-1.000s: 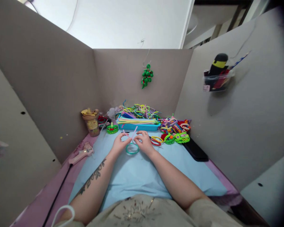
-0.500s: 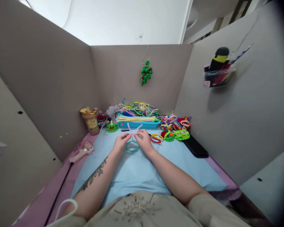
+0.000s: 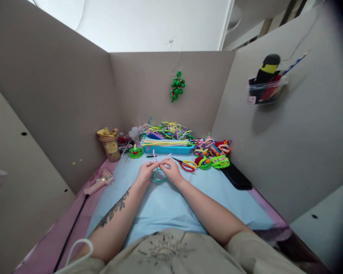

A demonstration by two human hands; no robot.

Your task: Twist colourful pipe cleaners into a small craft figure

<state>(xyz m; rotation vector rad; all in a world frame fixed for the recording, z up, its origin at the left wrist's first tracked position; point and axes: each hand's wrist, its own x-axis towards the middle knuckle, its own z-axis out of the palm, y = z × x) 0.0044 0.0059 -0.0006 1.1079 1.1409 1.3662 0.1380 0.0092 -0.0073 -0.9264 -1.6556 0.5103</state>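
Observation:
Between my fingertips are pink pipe cleaners [image 3: 155, 155], crossed, with loose ends sticking up and out. My left hand [image 3: 146, 171] pinches them from the left. From the right, my right hand [image 3: 171, 170] closes on them, its fingertips touching or nearly touching the left ones. A teal ring [image 3: 159, 180] lies on the blue cloth just below my hands, its upper part partly covered by them. Scissors [image 3: 187, 165] with red and yellow handles rest right of my right hand. Behind my hands stands a blue tray [image 3: 168, 149] of straight pipe cleaners.
A pink glue gun [image 3: 99, 184] and a lidded cup [image 3: 110, 144] stand at left. A green pipe-cleaner figure [image 3: 135, 152] sits by the tray. Colourful finished pieces [image 3: 213, 150] and a black case [image 3: 238, 177] lie at right. Grey panels [image 3: 171, 83] enclose the table.
My right hand has moved slightly left, so my fingertips now meet at the pink pipe cleaners' crossing. The scissors' blades show more fully. The view has shifted slightly.

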